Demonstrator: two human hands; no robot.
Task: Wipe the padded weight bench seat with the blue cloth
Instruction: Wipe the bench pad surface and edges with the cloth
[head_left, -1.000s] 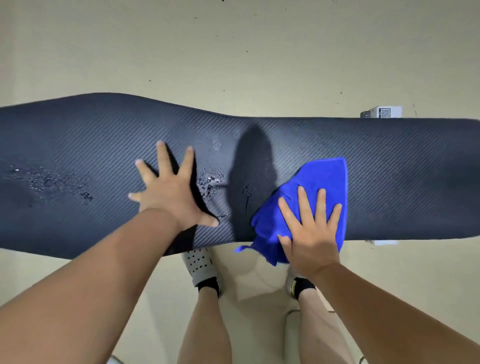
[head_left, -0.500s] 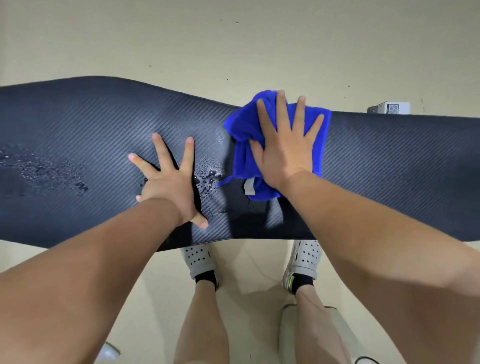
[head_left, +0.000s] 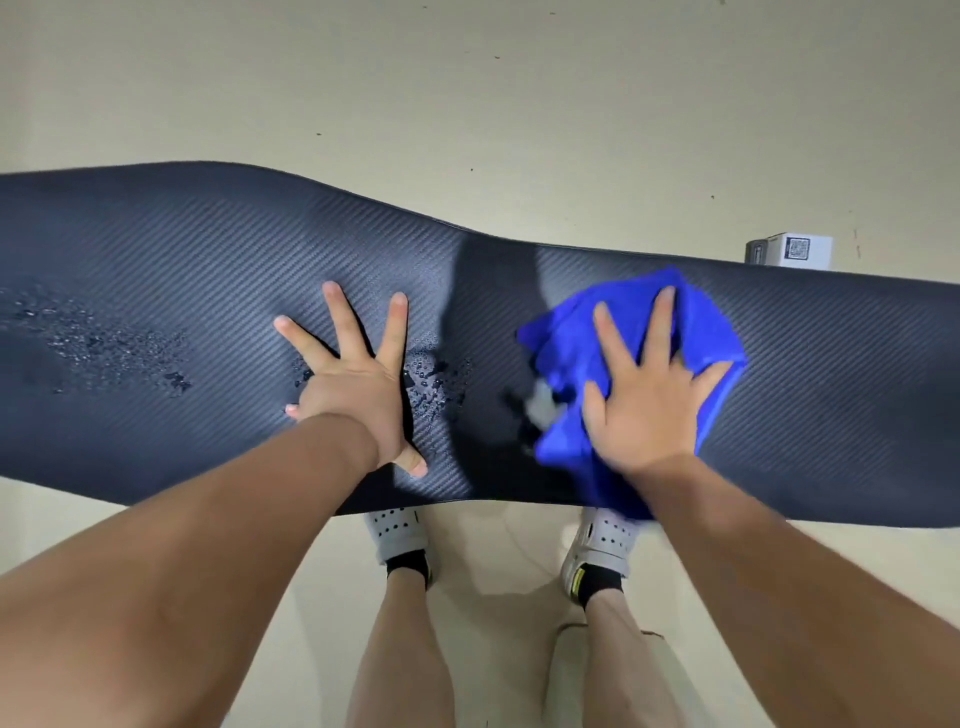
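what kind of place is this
Probably a gym or home workout room, though little shows: a long padded weight bench seat sits over a plain pale floor, and the right hand presses a blue cloth on it.

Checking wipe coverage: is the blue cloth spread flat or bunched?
Bunched: the blue cloth lies in overlapping folds under the flat right hand.

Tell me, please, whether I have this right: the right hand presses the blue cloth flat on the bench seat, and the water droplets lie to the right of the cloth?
Not quite. The head view shows the right hand pressing the blue cloth flat on the bench seat, but the water droplets lie to its left: one patch beside the left hand, another near the left end.
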